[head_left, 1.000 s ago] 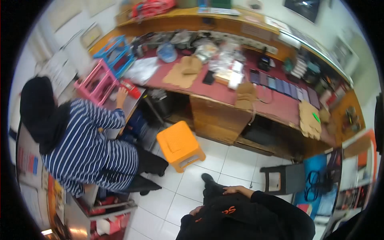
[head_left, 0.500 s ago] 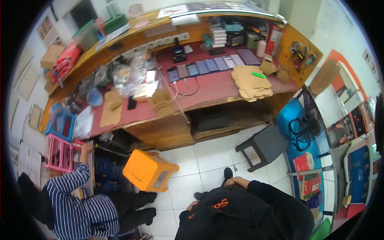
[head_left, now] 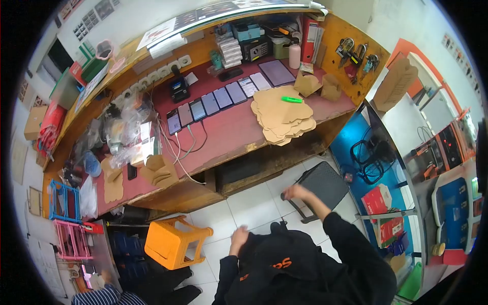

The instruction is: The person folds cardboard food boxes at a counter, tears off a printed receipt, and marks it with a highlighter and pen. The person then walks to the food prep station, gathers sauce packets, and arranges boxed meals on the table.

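My right hand (head_left: 299, 193) is raised beside the left edge of the dark grey stool (head_left: 321, 187), its fingers curled; whether it touches the stool is unclear. Close to my body, my left hand (head_left: 240, 237) hovers over the floor tiles with its fingers bent, and what is in it, if anything, cannot be made out. An orange stool (head_left: 165, 245) stands to the left of my left hand. Ahead, a row of phones (head_left: 209, 103) lies on the red desk top (head_left: 218, 140), beside stacked brown cardboard pieces (head_left: 278, 114) with a green marker (head_left: 292, 99) on top.
A person in a striped top (head_left: 96, 296) is at the lower left, near a pink rack (head_left: 71, 239). Plastic bags (head_left: 124, 129) lie on the desk's left part. A glass case (head_left: 367, 190) with boxes stands at the right. Cables hang over the desk's front edge.
The view has swung right. My right hand has lifted off my lap and reached forward towards the dark stool. My left hand has come up and forward. The other person is now mostly out of view.
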`<state>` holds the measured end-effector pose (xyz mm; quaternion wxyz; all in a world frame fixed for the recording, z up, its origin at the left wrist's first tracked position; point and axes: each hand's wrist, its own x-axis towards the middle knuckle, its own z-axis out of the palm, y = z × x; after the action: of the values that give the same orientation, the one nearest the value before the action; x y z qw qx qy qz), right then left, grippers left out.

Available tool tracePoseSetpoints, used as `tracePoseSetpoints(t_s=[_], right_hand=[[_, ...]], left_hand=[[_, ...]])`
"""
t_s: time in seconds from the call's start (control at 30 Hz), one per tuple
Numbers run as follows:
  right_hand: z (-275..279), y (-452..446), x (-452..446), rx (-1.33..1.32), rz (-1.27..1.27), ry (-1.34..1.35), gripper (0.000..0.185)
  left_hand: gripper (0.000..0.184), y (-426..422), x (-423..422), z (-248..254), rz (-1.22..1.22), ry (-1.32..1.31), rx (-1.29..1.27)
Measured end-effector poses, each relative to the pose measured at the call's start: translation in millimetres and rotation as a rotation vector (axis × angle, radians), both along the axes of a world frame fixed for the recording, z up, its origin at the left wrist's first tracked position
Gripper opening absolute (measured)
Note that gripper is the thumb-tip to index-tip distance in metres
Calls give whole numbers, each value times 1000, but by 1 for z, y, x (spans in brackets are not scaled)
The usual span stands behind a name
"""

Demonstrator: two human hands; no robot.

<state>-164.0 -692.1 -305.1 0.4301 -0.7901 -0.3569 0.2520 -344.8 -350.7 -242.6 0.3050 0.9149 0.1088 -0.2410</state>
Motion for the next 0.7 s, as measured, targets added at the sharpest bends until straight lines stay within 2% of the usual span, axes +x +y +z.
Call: tracePoseSetpoints(t_s=[0.03, 0.07, 0.1, 0.13, 0.17, 0.2, 0.23, 0.27, 0.3, 0.37, 0.4, 0.43, 0.5, 0.53, 0.6, 0.7], right_hand=[[63, 9, 26, -190, -436, 85, 22], [81, 11, 63, 267, -675, 56, 17], [107, 16, 98, 249, -851, -12, 16], [142, 18, 127, 145, -918, -63, 16], [158, 27, 158, 200, -1067, -100, 19], [152, 27, 198, 232, -1153, -167, 17], [166, 31, 224, 339, -1189, -124, 18], [180, 34, 240, 444, -1224, -82, 18], [187, 34, 251, 442, -1230, -81, 18], [207, 31, 268, 235, -1268, -308, 19], [216, 30, 270, 239, -1277, -311, 19], [222, 27, 270, 102, -1315, -334, 19], [220, 19, 269, -172, -1406, -387, 20], [215, 14, 267, -187, -1407, -379, 20], [212, 7, 271, -310, -1350, -296, 20], [217, 16, 264, -332, -1297, -278, 22]], left_hand=[[33, -18, 36, 46, -40, -82, -220], [27, -50, 66, 129, -76, -197, -451], [23, -79, 88, 185, -161, -275, -627], [23, -103, 102, 237, -331, -432, -741], [22, -126, 114, 272, -493, -554, -794], [21, -142, 122, 307, -691, -640, -740], [19, -156, 126, 324, -807, -649, -733], [17, -165, 129, 331, -867, -723, -741], [16, -168, 136, 332, -860, -781, -721], [14, -168, 146, 336, -860, -849, -702], [13, -164, 143, 343, -884, -866, -834], [12, -158, 138, 351, -905, -880, -966], [10, -142, 120, 378, -966, -708, -1175], [10, -134, 120, 383, -962, -606, -1249], [10, -122, 142, 374, -993, -513, -1224], [13, -115, 185, 347, -885, -657, -936]])
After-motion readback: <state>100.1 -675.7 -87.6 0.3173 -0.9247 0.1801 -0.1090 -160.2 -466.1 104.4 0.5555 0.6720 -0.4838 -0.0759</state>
